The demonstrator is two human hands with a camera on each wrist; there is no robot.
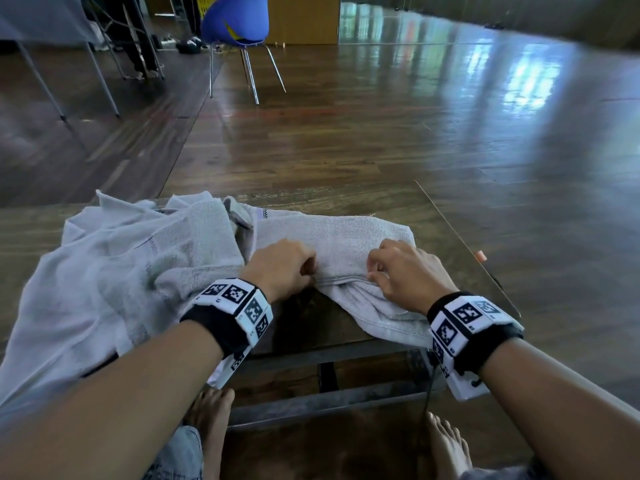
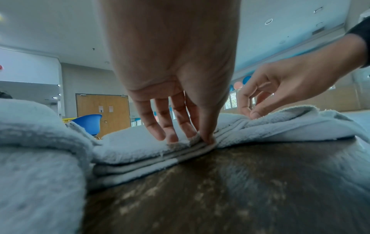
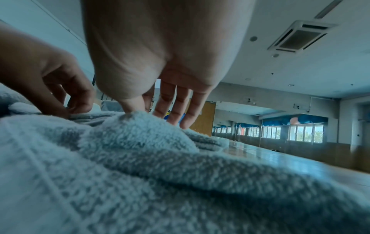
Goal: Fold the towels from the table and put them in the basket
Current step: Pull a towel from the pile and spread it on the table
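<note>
While I sit at the dark table (image 1: 363,202), both my hands hold the edge of one gray towel (image 1: 332,233).

My left hand (image 1: 280,266), in the middle of the head picture, pinches the folded edge with thumb and fingers (image 2: 152,126) bent down. My right hand (image 1: 405,271), just to its right, pinches the same edge, with the thumb pushed into the fluffy cloth. The towel lies across the middle of the table, and its near end hangs over the front edge. A heap of other towels (image 1: 114,258) sits at the left, touching it. A blue chair (image 1: 235,19) stands at the top.
</note>
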